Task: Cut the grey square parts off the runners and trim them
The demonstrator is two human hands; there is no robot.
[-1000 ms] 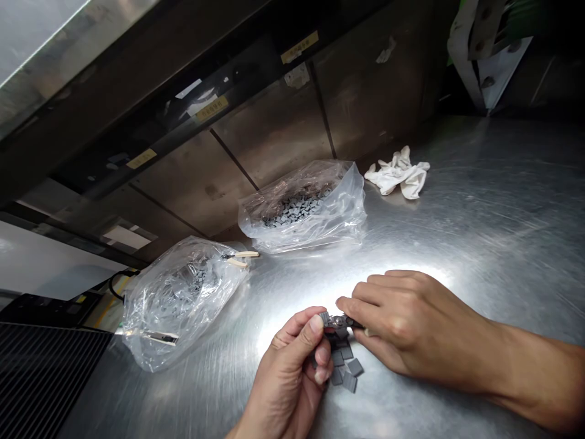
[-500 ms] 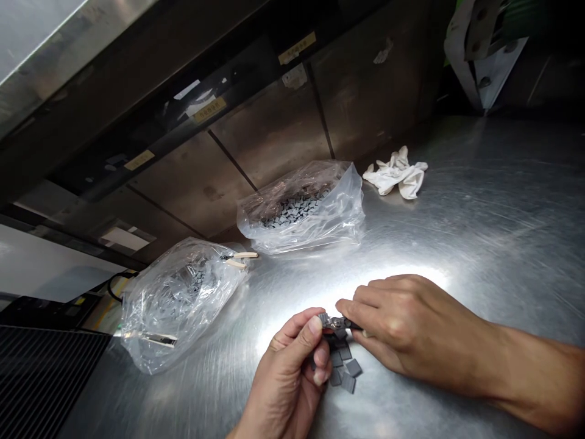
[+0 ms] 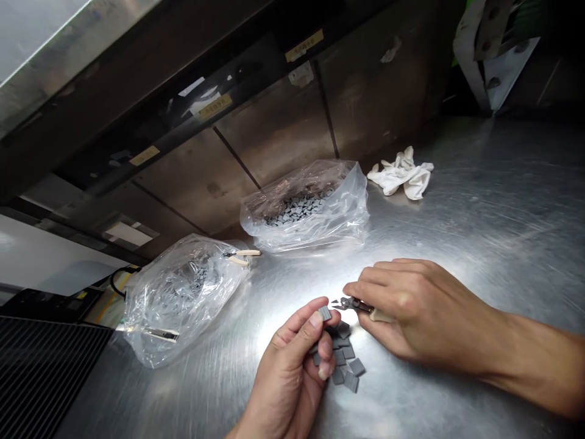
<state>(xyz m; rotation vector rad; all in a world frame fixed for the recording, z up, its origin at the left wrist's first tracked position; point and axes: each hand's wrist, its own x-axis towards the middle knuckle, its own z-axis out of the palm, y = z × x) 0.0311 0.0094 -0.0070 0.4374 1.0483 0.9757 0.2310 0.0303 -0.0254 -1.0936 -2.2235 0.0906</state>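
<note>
My left hand pinches a small grey ribbed square piece between thumb and fingers. Just to its right, my right hand is closed around a pair of cutting pliers with a pale handle partly hidden in the palm. The plier jaws are slightly parted and point at the grey piece, with a small gap between them. Beneath the hands, several flat grey square pieces lie loosely on the metal table; the left fingers hide some of them.
At the back stands a clear plastic bag full of grey pieces. A second bag at left holds fewer, with pale-handled pliers on its edge and a utility knife. White gloves lie crumpled near the back wall.
The plier jaws were against the grey piece; now they have drawn back up and right and opened a little. My left hand still holds the piece. The view has shifted slightly.
</note>
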